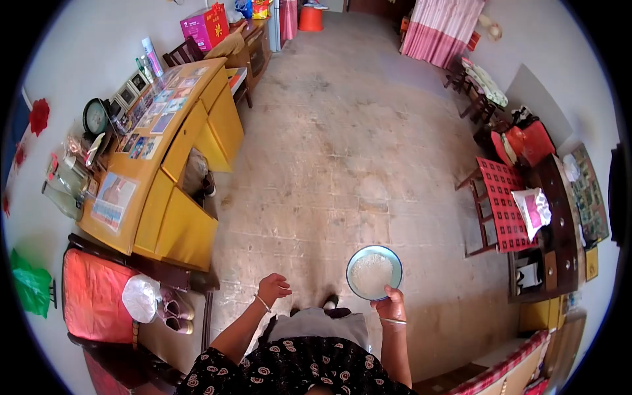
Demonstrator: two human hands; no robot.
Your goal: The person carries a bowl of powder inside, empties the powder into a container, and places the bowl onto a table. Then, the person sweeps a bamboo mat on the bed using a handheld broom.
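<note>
My right hand (390,303) grips a round bowl (393,257) by its near rim, thumb over the edge. The bowl has a dark rim and a pale blue-green inside. White grains that look like rice (371,275) lie in it. Held out in front of my body, it is over the tiled floor. My left hand (274,288) is in the air to the left of the bowl, with nothing in it. Its fingers are loosely bent and apart.
A yellow desk (150,164) with photos and bottles stands at the left. Below it, a red-cushioned chair (99,293) is beside purple shoes (176,313). At right, a white-and-pink bag (532,212) sits on a red-covered chair (495,197). The tiled floor (316,151) stretches ahead.
</note>
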